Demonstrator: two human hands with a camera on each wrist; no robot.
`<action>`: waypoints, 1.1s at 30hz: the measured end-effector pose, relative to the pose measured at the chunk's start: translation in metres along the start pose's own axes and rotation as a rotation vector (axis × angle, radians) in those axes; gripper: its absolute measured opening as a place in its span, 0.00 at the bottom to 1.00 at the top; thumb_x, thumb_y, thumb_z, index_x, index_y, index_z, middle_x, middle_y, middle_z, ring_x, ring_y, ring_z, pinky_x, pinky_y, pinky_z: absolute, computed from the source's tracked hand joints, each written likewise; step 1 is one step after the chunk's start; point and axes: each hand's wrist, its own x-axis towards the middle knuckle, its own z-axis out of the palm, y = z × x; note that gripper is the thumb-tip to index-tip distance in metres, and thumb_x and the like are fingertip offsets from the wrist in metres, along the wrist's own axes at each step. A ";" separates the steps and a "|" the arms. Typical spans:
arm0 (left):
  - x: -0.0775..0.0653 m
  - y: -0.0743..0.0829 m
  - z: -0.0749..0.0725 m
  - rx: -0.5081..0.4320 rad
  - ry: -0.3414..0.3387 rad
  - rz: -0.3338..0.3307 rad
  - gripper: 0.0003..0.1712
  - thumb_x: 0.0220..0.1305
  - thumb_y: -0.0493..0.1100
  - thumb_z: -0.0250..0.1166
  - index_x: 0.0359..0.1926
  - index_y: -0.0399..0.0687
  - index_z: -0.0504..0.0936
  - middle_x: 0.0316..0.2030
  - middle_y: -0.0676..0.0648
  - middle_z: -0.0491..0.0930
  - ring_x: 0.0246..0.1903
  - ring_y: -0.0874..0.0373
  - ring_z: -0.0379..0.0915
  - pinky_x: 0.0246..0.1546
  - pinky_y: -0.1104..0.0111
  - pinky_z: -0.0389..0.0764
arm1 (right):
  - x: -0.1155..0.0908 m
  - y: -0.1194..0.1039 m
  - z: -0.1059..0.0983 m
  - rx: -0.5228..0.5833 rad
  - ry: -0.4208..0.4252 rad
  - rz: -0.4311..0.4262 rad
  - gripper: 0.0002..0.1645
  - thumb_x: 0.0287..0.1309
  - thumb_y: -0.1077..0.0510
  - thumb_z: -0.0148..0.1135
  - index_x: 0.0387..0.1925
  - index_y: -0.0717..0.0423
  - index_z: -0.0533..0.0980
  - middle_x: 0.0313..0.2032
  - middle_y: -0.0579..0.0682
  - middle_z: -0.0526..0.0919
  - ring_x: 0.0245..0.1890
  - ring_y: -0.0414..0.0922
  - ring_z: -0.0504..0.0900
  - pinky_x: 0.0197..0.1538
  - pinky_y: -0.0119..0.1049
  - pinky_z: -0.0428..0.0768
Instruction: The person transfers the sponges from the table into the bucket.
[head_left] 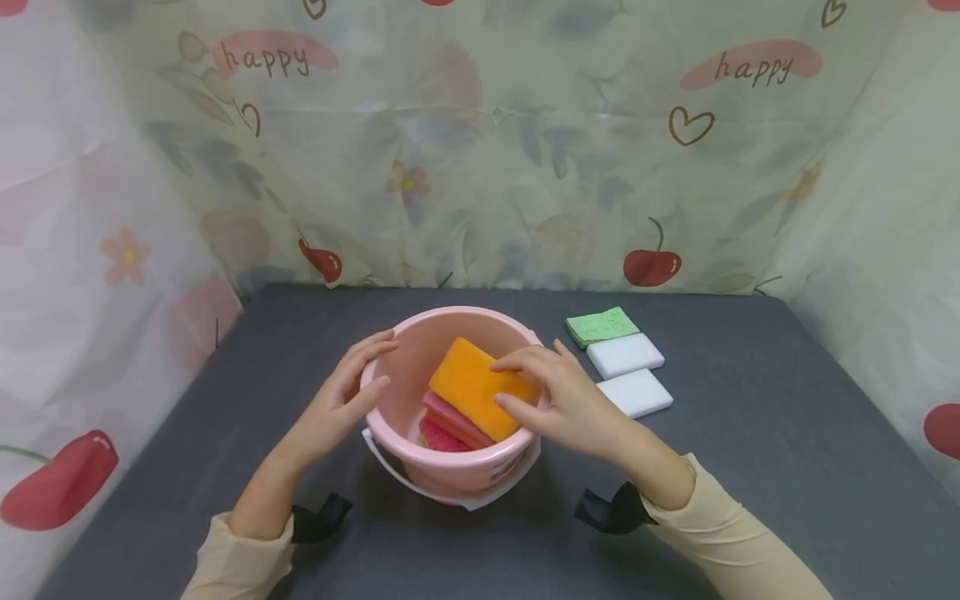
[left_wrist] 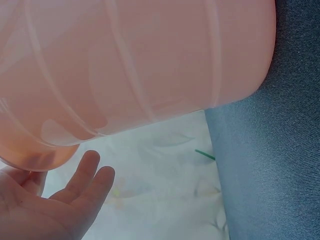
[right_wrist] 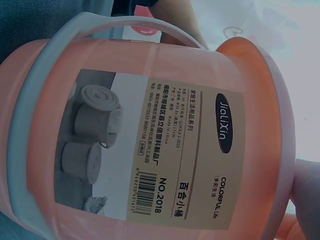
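A dark grey tabletop (head_left: 750,475) runs toward a pale curtain (head_left: 495,183) printed with cherries, hearts, leaves and the word "happy", and similar cloth closes in the left and right sides. On the right of the surface a green sponge (head_left: 602,326) lies farthest off, then a white block (head_left: 626,356), with a second white block (head_left: 636,393) on the near side. Left of these, near the middle, the pink bucket (head_left: 442,475) stands upright, its axis vertical and mouth up; its pale handle (head_left: 472,505) hangs round the near side, and a printed label (right_wrist: 190,150) shows in the right wrist view. Inside, an orange sponge (head_left: 467,379) lies tilted over pink sponges (head_left: 457,425), its long axis running from far left to near right, broad face up. The left hand (head_left: 337,404) rests at the bucket's left rim, fingers and thumb apart. The right hand (head_left: 562,396) reaches over the right rim, thumb and fingers spread apart at the orange sponge.
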 end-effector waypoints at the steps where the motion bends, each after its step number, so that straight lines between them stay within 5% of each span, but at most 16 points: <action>1: 0.000 0.000 0.000 0.002 0.000 -0.003 0.27 0.66 0.37 0.52 0.66 0.44 0.62 0.70 0.45 0.51 0.68 0.46 0.49 0.55 0.84 0.66 | 0.000 0.000 -0.001 0.002 0.000 0.001 0.20 0.52 0.56 0.65 0.49 0.53 0.76 0.48 0.48 0.82 0.54 0.48 0.74 0.68 0.65 0.44; 7: 0.000 0.000 0.000 0.000 0.001 -0.015 0.27 0.66 0.37 0.52 0.66 0.45 0.62 0.71 0.45 0.51 0.68 0.45 0.48 0.54 0.83 0.66 | -0.003 0.004 -0.013 0.007 0.087 -0.021 0.20 0.52 0.59 0.66 0.49 0.53 0.77 0.46 0.48 0.82 0.45 0.46 0.76 0.66 0.57 0.61; 13: 0.000 0.000 0.000 0.001 0.000 -0.013 0.27 0.66 0.37 0.52 0.66 0.46 0.62 0.71 0.45 0.51 0.68 0.45 0.48 0.54 0.83 0.66 | -0.008 0.019 -0.028 -0.023 0.187 -0.015 0.18 0.53 0.60 0.65 0.48 0.55 0.77 0.47 0.50 0.81 0.50 0.46 0.76 0.57 0.49 0.75; 33: 0.000 0.001 0.000 0.005 0.004 -0.016 0.27 0.65 0.36 0.52 0.66 0.44 0.62 0.70 0.44 0.51 0.68 0.46 0.48 0.54 0.84 0.66 | -0.025 0.093 -0.055 -0.072 0.266 0.270 0.23 0.58 0.55 0.60 0.54 0.59 0.72 0.53 0.60 0.77 0.53 0.55 0.74 0.55 0.53 0.70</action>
